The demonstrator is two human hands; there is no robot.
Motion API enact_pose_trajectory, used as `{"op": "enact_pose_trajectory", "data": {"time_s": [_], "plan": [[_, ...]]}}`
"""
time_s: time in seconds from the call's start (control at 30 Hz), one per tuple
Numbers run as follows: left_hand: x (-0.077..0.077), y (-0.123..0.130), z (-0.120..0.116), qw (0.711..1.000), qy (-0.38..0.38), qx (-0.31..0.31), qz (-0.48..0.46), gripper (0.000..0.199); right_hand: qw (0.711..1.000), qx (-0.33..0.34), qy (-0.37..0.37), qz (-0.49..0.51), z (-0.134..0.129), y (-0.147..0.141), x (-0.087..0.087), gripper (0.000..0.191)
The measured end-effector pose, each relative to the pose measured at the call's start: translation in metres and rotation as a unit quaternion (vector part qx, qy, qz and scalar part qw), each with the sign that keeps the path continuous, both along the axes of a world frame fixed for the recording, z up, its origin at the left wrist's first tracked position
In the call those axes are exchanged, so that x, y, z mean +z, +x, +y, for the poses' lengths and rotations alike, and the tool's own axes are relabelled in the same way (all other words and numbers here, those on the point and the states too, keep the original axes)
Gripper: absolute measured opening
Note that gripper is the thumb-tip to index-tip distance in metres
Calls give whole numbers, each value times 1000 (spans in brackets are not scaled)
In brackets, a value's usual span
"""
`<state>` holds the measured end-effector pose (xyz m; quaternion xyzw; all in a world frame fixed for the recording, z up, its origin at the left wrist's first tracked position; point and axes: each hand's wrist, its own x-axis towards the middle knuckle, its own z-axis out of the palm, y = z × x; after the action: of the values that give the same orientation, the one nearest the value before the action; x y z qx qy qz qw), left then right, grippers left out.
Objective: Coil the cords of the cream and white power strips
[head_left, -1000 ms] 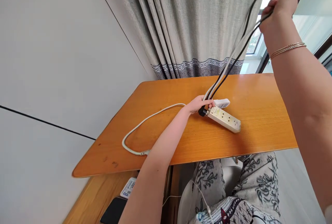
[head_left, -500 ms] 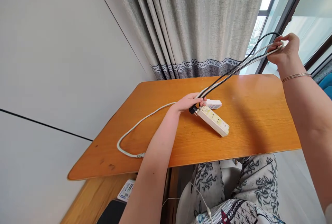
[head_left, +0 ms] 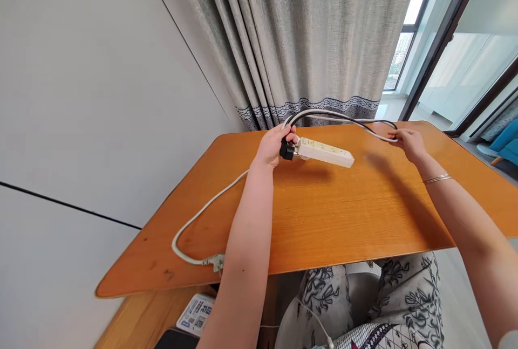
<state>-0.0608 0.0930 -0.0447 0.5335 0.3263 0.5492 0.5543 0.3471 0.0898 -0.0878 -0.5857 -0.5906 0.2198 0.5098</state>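
Observation:
My left hand [head_left: 275,144] is closed around a bunch of black and white cables [head_left: 329,114], close to a black plug [head_left: 287,150]. Right beside the plug, a white power strip [head_left: 326,152] is held slightly above the table, its sockets facing up and its far end pointing right. The cables arch over the strip to my right hand [head_left: 408,143], which pinches them near the table's right side. From under my left arm a white cord [head_left: 194,219] curves across the table to a white plug [head_left: 218,262] near the front edge.
The wooden table [head_left: 343,214] has a grey curtain [head_left: 315,31] behind it and a white wall [head_left: 73,95] at left. A glass door [head_left: 477,57] stands at right. Below the table's front lie a label card [head_left: 196,314] and a dark flat object [head_left: 177,339].
My right hand has come down and left with the cables, which now bend in an arch. My left hand has lifted left, and the power strip has swung to lie more level.

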Motion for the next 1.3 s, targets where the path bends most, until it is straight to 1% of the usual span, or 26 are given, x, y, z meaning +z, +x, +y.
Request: {"op": "enact_pose_trajectory", "data": {"time_s": [0.07, 0.13, 0.2, 0.27, 0.33, 0.4, 0.5, 0.57, 0.67, 0.73, 0.8, 0.9, 1.07, 1.1, 1.17, 1.23, 1.3], "plan": [[0, 0, 0, 1000, -9, 18, 2, 23, 999, 15, -43, 7, -7, -4, -13, 14], [0, -2, 0, 999, -16, 32, 16, 21, 993, 55, -97, -29, -16, -5, -23, 18], [-1, -4, 0, 998, -18, 47, 36, 19, 979, 115, -123, -114, -24, -4, -30, 25], [-2, -6, 1, 996, -16, 58, 63, 20, 959, 145, -99, -221, -30, -2, -33, 32], [-4, -8, 3, 994, -3, 60, 92, 25, 943, 124, -45, -305, -33, 1, -33, 27], [-6, -9, 3, 992, 17, 53, 116, 32, 935, 65, 17, -348, -34, 3, -30, 25], [-6, -7, 0, 987, 66, 47, 142, 41, 934, -14, 101, -342, -36, 3, -20, 25], [-4, -4, -3, 983, 99, 54, 146, 43, 939, -38, 148, -308, -38, -1, -10, 24], [1, 2, -8, 983, 107, 78, 130, 41, 948, -26, 179, -263, -44, -12, 3, 25], [4, 4, -10, 984, 96, 102, 109, 36, 942, -20, 189, -276, -47, -19, 11, 24], [7, 6, -12, 985, 85, 123, 83, 30, 924, -30, 206, -320, -50, -26, 16, 25], [11, 7, -13, 986, 66, 142, 52, 25, 892, -40, 231, -386, -54, -35, 18, 29], [15, 10, -15, 984, 47, 168, 34, 22, 865, -44, 247, -435, -73, -59, 19, 35], [16, 11, -15, 983, 47, 175, 36, 22, 855, -31, 249, -454, -79, -66, 21, 33], [15, 12, -15, 980, 53, 183, 49, 22, 823, 30, 249, -510, -95, -81, 29, 28], [14, 13, -15, 979, 72, 174, 82, 21, 782, 114, 234, -567, -113, -98, 42, 25], [12, 16, -18, 974, 99, 152, 135, 18, 752, 204, 195, -595, -129, -118, 60, 23]]}}
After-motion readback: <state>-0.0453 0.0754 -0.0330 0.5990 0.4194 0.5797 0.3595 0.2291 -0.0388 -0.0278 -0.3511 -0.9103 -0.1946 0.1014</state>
